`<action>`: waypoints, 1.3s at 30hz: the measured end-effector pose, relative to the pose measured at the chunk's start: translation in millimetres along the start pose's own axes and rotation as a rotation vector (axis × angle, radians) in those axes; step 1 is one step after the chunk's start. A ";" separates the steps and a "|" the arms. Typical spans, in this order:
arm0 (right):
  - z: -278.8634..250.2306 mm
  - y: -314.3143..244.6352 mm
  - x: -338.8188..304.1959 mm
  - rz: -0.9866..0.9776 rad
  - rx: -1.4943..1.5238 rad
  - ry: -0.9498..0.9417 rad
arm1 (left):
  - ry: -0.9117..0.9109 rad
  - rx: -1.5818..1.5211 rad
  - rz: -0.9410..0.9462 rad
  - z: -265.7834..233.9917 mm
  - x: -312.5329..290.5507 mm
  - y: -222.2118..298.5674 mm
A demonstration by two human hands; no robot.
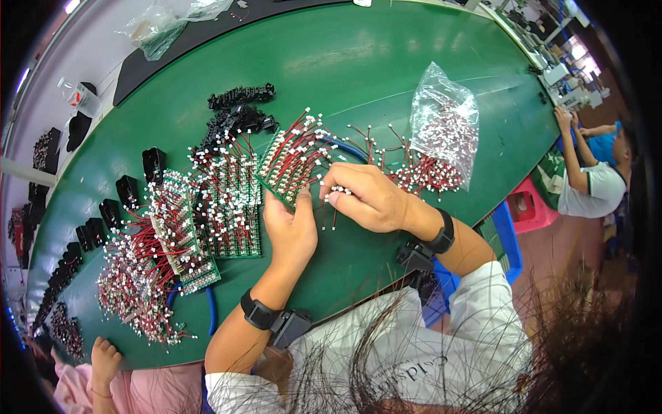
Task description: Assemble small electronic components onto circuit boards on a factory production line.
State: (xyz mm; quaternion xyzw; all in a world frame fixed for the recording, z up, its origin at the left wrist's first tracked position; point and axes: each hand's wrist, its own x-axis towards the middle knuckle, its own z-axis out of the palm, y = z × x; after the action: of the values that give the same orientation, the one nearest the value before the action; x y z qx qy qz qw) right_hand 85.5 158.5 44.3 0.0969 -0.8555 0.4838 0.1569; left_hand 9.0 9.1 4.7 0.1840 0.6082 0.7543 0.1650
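My left hand (293, 231) grips the lower edge of a green circuit board panel (267, 181), tilted up off the table. Rows of red-and-black wire leads with white connectors stand out from it. Close by on the right, my right hand (376, 199) is closed on a small bunch of wire leads (336, 191), whose white ends poke out between thumb and fingers. Left of the held panel lie more wired panels: one flat (238, 238), another propped at a slant (181, 231). Behind my right hand spreads a heap of loose wire leads (431, 172).
A clear plastic bag (445, 103) of leads stands on the green table (358, 52). Black plastic parts (241, 96) lie behind the panels; black holders (153, 164) line the left. A large lead pile (134, 286) sits near a pink-sleeved person's hand (105, 360). Another person (596, 183) works at far right.
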 end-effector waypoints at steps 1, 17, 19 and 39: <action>3.4 2.2 1.3 -0.078 -0.021 0.043 | -0.009 -0.001 0.012 1.0 -0.3 -0.1; 18.3 -2.2 -1.2 -0.046 -0.067 0.104 | -0.008 -0.021 0.027 0.8 1.2 -3.7; 13.7 -3.3 1.8 -0.009 -0.125 0.171 | -0.042 0.063 0.065 -0.6 0.8 -4.7; 15.9 6.2 2.9 -0.030 -0.247 0.239 | -0.172 0.353 0.309 2.8 -6.0 -7.5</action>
State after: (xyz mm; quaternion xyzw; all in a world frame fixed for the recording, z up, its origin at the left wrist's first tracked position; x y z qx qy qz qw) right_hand 78.0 147.9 32.8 0.0314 -0.8821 0.3808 0.2753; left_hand 15.8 10.2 -2.6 0.3642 0.6789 0.6343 0.0642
